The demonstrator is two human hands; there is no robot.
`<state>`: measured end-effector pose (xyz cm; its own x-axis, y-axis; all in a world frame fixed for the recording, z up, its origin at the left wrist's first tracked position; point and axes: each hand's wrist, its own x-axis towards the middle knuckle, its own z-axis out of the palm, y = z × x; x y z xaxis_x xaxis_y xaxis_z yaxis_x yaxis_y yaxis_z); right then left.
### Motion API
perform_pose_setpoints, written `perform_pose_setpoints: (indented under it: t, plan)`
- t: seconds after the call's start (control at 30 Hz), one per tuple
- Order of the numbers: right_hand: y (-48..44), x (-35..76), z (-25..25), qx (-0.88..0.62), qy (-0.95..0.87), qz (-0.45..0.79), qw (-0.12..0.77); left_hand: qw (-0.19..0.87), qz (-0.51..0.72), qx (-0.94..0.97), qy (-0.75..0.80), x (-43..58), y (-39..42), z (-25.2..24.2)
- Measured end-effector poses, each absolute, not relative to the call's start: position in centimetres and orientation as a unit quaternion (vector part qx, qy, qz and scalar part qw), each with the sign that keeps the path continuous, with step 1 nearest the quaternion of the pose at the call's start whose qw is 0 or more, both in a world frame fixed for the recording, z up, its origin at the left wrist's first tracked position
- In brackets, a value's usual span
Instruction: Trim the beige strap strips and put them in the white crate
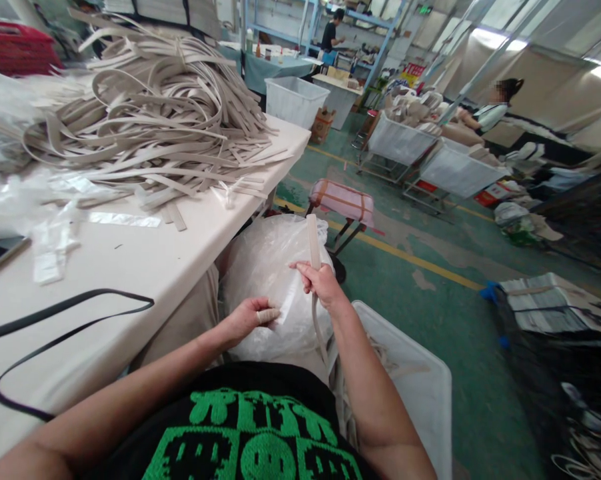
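My right hand (320, 280) is closed round a beige strap (313, 241) that stands upright above the fist and hangs down below it. My left hand (250, 319), with a bandaged fingertip, pinches the lower end of a small clear plastic sleeve (286, 303) that lies against the strap. Both hands are in front of a large clear plastic bag (265, 267) beside the table.
A white table (145, 260) on my left carries a big heap of beige straps (150, 113), loose clear sleeves (55, 233) and a black cable (70, 313). A white bin (420, 387) stands at my right. A pink stool (341, 201), carts and other workers are further off.
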<state>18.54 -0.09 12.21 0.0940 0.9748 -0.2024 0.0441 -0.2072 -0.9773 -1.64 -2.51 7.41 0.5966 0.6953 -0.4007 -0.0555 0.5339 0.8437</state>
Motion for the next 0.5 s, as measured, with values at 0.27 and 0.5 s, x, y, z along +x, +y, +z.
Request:
perform_pose_setpoints:
  t: [0.27,0.5]
  plan:
    - [3.0,18.1,12.4,-0.584,-0.406,0.490,0.504,0.804,0.135,0.475,0.332,-1.8,-2.7,6.6]
    - [5.2,19.2,12.8,-0.631,-0.363,0.454,0.514,0.789,0.087,0.500,0.346,-1.9,-2.4,5.7]
